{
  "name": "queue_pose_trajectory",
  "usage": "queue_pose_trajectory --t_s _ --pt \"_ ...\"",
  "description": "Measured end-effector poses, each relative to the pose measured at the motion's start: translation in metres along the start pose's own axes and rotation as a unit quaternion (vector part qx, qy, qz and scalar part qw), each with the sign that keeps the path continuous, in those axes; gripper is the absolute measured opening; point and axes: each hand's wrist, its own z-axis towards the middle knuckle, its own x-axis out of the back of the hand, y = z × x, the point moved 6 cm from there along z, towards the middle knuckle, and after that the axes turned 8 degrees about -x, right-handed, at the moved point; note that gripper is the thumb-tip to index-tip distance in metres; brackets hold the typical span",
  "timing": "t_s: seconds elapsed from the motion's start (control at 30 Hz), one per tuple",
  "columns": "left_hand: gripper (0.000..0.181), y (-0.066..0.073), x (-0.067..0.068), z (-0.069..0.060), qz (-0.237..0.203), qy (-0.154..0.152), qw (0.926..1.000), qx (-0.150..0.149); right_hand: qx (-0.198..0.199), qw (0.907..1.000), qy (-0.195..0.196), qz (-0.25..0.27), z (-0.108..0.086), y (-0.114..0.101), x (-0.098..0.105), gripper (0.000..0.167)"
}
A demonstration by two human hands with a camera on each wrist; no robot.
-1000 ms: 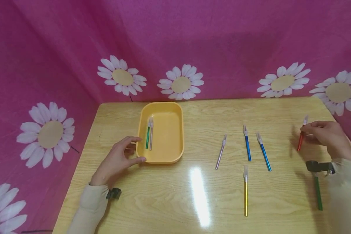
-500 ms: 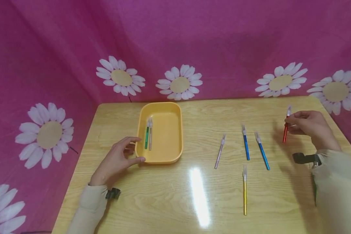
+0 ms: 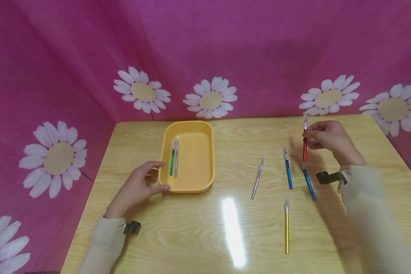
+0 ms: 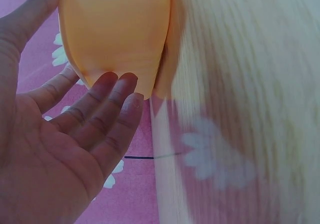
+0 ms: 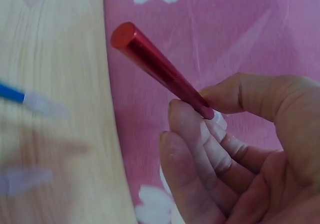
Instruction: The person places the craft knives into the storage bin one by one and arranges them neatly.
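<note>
Yellow metallic pen-shaped tool point(image 3: 286, 233), translucent cap fitted: lies nearest the viewer on the wood-grain tabletop point(image 3: 191, 236), short of the right grip. Left hand point(image 3: 137, 186): thumb and fingers spread, touching the wall and near corner of the orange-yellow rounded rectangular tray point(image 3: 196, 163). Tray contents, just right of the left fingertips: one green metallic capped tool point(image 3: 172, 163) and one pale pink capped tool point(image 3: 176, 164), side by side. Two blue metallic capped tools point(image 3: 289, 174) lie nearer than the right grip; a second pale pink tool point(image 3: 257, 183) lies farther left. Right hand point(image 3: 333, 141): thumb and fingers pinch the red metallic capped tool point(image 3: 305, 148), raised above the tabletop, well right of the tray. Beyond both grips: magenta daisy-print curtain point(image 3: 246, 45).
</note>
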Motion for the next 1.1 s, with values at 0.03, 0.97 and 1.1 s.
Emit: queue_pose_trajectory --t_s 0.03,0.97,1.1 --pt "0.078 0.0 0.0 0.0 0.0 0.0 1.0 -0.001 0.003 1.0 -0.001 0.003 0.001 -0.005 -0.004 0.033" --pt "0.076 0.004 0.001 0.002 0.025 0.011 0.9988 -0.04 0.057 0.9954 -0.076 0.015 0.006 -0.104 -0.126 0.021" --pt "0.076 0.004 0.0 0.002 0.032 0.013 0.9983 -0.046 0.058 0.9946 -0.083 0.018 0.007 -0.115 -0.141 0.021"
